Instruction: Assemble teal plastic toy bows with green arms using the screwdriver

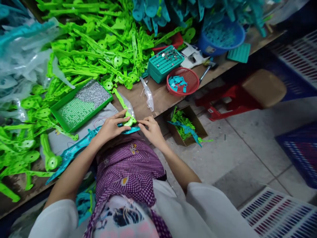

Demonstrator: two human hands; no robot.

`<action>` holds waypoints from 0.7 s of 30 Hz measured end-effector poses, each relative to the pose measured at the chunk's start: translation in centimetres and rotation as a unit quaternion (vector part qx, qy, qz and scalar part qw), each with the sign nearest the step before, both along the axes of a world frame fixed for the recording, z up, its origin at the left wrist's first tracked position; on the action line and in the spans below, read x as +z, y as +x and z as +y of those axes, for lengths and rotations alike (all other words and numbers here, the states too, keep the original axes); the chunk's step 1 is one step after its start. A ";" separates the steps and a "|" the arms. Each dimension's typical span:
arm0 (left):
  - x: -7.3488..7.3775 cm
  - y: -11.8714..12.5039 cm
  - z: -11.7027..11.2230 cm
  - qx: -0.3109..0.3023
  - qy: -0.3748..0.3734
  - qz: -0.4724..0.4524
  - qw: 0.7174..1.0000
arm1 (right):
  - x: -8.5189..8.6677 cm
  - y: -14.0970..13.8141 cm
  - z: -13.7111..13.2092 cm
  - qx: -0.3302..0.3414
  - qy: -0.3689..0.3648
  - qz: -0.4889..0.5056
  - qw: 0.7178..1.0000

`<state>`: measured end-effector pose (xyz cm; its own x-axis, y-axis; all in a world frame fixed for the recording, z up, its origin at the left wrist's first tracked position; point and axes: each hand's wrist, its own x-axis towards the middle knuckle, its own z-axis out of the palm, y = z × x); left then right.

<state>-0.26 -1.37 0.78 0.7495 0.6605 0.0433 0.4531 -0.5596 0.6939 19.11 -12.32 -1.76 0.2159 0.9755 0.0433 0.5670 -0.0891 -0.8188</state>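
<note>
My left hand [111, 127] is closed on a bright green plastic part [129, 121], its fingers over the top and the thumb below. A clear plastic piece [129, 107] lies against the green part's side. My right hand [153, 131] is at the near right end of the part, thumb and forefinger pinched together. A thin dark tip shows at those fingers, too small to name. Beneath both hands runs a long teal plastic part [80, 142], with thin red wire on the cloth beside it.
Green parts [99, 46] are heaped at the back left. A green tray [81, 105] holds small metal pieces. Stacked teal trays [162, 71], a red basket [183, 93] and a blue basin [223, 49] stand rightward. A cardboard box [200, 129] and red stool [228, 102] are on the floor.
</note>
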 end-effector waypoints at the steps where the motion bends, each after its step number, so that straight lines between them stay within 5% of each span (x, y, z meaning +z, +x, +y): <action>1: -0.1 0.0 0.0 0.004 0.004 -0.002 1.000 | -0.2 -0.5 -0.4 -0.017 -0.006 0.002 1.000; 14: -0.4 0.6 -0.9 0.044 0.050 -0.007 0.998 | -0.3 -2.6 1.2 -0.081 -0.014 0.011 0.997; 21: 0.1 0.6 -0.7 0.028 0.034 0.003 0.999 | 1.1 0.3 2.3 0.059 -0.097 0.034 0.993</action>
<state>0.30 -2.07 0.86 0.7122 0.6969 0.0845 0.4890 -0.5788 0.6526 19.41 -9.99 -0.70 0.0964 0.9825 -0.1596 0.5263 -0.1864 -0.8296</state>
